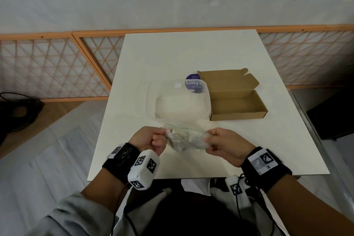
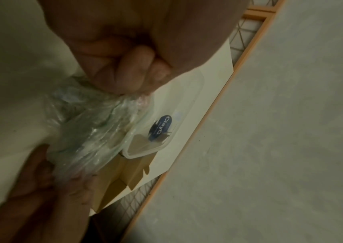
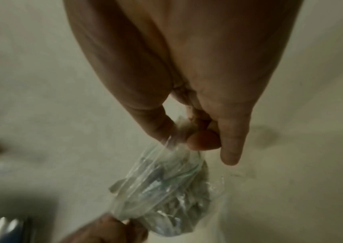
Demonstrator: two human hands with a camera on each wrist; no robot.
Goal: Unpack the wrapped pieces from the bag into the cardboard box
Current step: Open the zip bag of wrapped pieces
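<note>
A clear plastic bag (image 1: 186, 139) with crumpled wrapped pieces inside hangs between both hands above the near part of the white table (image 1: 172, 57). My left hand (image 1: 153, 140) pinches the bag's left edge with curled fingers. My right hand (image 1: 220, 142) pinches its right edge. The same bag (image 2: 91, 128) shows in the left wrist view, and in the right wrist view the bag (image 3: 166, 189) stretches from thumb and forefinger. The open brown cardboard box (image 1: 237, 105) lies at the right of the table, beyond the right hand, and looks empty.
A clear plastic container (image 1: 178, 101) with a blue round label (image 1: 193, 84) stands just left of the box, right behind the bag. An orange lattice fence (image 1: 57, 67) runs behind the table. Dark cables (image 1: 17, 111) lie on the floor at the left.
</note>
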